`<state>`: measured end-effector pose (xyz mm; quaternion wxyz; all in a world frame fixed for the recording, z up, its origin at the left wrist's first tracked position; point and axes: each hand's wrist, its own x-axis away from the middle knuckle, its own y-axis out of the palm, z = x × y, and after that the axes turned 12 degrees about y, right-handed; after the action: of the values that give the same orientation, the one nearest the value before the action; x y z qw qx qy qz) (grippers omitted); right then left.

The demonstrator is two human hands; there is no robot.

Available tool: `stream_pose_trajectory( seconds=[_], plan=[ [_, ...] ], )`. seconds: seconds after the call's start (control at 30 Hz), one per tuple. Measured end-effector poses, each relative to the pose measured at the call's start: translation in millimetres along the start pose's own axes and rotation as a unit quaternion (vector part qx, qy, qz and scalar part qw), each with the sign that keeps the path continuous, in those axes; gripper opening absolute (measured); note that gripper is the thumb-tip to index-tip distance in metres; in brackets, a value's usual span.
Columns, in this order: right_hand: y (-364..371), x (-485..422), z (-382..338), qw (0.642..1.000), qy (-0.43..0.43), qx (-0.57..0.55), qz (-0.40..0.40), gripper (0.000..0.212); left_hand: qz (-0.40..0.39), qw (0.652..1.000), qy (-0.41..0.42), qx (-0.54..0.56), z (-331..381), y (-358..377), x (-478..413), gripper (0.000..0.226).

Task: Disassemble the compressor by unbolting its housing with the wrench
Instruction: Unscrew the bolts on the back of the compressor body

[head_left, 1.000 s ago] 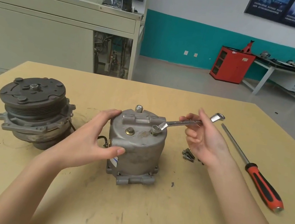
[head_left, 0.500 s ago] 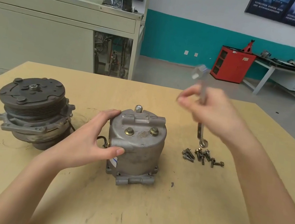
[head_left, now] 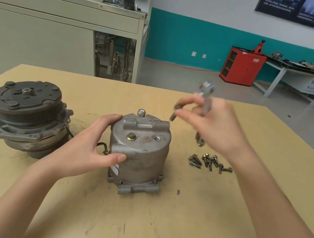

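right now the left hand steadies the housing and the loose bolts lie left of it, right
No. The head view shows the loose bolts lying on the table to the right of the housing, not left. The left hand does steady the housing.

Blurry wrench (head_left: 206,104) in right hand (head_left: 218,129)

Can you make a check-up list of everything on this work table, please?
Surface: tan wooden table, scuffed.
Job's things: grey metal compressor housing upright; one brass-coloured bolt on top, empty hole beside it; blurred silver wrench.
Clutter: pile of loose dark bolts; dark pulley unit.
Hands: left hand grips housing; right hand holds wrench aloft.
Cables: short black wire at housing's left.
Surroundings: red metal cabinet; beige workbench.
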<state>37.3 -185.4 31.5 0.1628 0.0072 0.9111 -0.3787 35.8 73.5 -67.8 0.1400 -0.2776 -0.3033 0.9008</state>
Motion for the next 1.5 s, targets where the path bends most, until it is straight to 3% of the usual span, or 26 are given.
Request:
stream_pose_trajectory(
  seconds=[0.1, 0.27, 0.33, 0.57, 0.87, 1.0, 1.1, 1.2, 1.27, 1.4, 1.5],
  plan=[
    [-39, -16, 25, 0.993, 0.09, 0.072, 0.013, 0.008, 0.003, 1.0, 0.007, -0.008, 0, 0, 0, 0.08],
    [-27, -18, 102, 0.907, 0.277, 0.256, -0.189, 0.027, 0.01, 1.0, 0.011, -0.014, -2, 0, 0, 0.081],
    [-19, -19, 125, 0.887, 0.31, 0.28, -0.197, 0.032, 0.012, 1.0, 0.006, -0.022, -1, 0, 0, 0.077],
    [1, -30, 156, 0.862, 0.344, 0.321, -0.187, 0.031, 0.062, 0.996, -0.013, -0.065, 5, 6, 2, 0.074],
    [6, -28, 155, 0.861, 0.333, 0.354, -0.149, 0.039, 0.085, 0.987, -0.052, -0.125, 26, 16, 5, 0.104],
    [-9, -27, 141, 0.926, 0.322, 0.194, -0.045, 0.039, 0.095, 0.981, -0.072, -0.151, 37, 21, 6, 0.105],
    [-24, -23, 113, 0.947, 0.292, -0.106, 0.079, 0.035, 0.112, 0.973, -0.094, -0.18, 44, 28, 6, 0.103],
    [-31, -10, 76, 0.891, 0.185, -0.397, 0.123, 0.033, 0.121, 0.962, -0.121, -0.215, 51, 34, 3, 0.114],
    [-26, 2, 56, 0.839, 0.122, -0.521, 0.097, 0.032, 0.126, 0.953, -0.137, -0.24, 55, 38, 0, 0.114],
    [4, 20, 29, 0.769, 0.108, -0.63, 0.021, 0.032, 0.125, 0.935, -0.167, -0.287, 63, 46, -4, 0.106],
    [27, 25, 21, 0.734, 0.148, -0.663, 0.003, 0.032, 0.094, 0.918, -0.195, -0.333, 71, 49, -3, 0.117]
  ],
)
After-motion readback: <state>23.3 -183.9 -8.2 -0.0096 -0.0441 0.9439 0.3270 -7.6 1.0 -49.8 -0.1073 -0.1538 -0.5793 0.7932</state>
